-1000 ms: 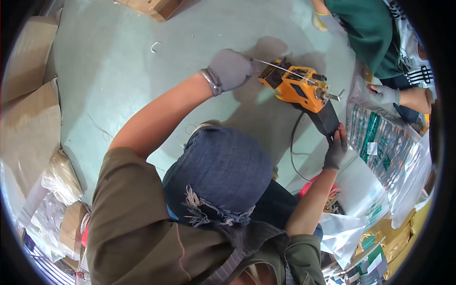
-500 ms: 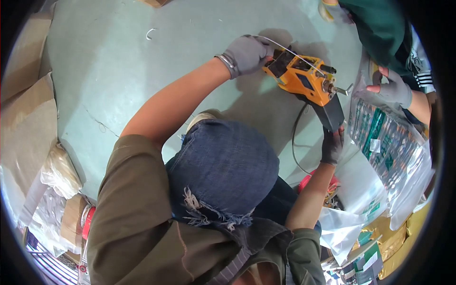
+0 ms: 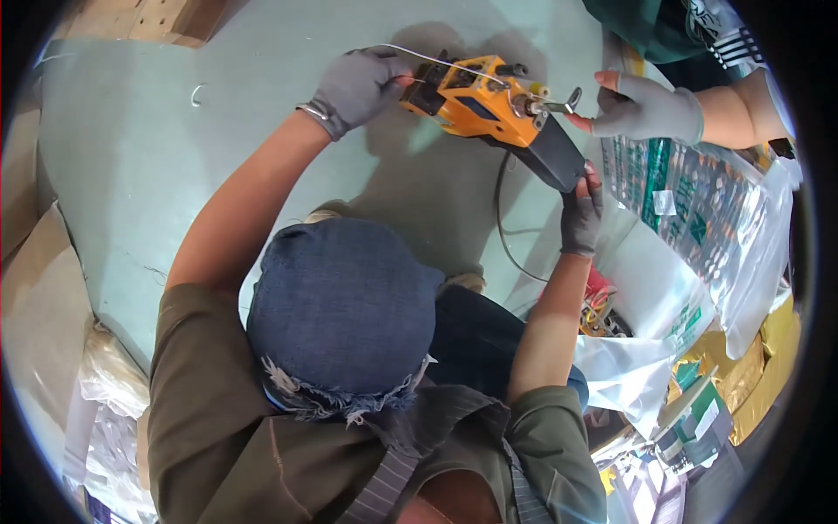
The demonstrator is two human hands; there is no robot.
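Held up over the grey floor is an orange and black handheld power machine (image 3: 497, 121), its exact kind unclear. My left hand (image 3: 356, 83), in a grey glove with bare fingertips, is closed at its black left end. A thin white cord (image 3: 436, 60) runs from beside that hand along the machine's top. My right hand (image 3: 583, 216), gloved alike, grips the lower end of its black box-shaped part from below. At the right end a metal crank-like lever (image 3: 559, 106) sticks out. A co-worker's gloved hand (image 3: 650, 109) reaches to it; whether it touches is unclear.
A dark cable (image 3: 500, 205) hangs from the machine toward a red item with wires (image 3: 600, 293). Clear plastic packs (image 3: 685, 196) lie at the right. Brown cardboard (image 3: 44, 306) stands at the left, a wooden piece (image 3: 166, 19) at the far left. A white hook-shaped scrap (image 3: 196, 95) lies on the floor.
The machine and both my hands have shifted left and away from me in the picture. The co-worker's hand has come in from the right, close to the lever.
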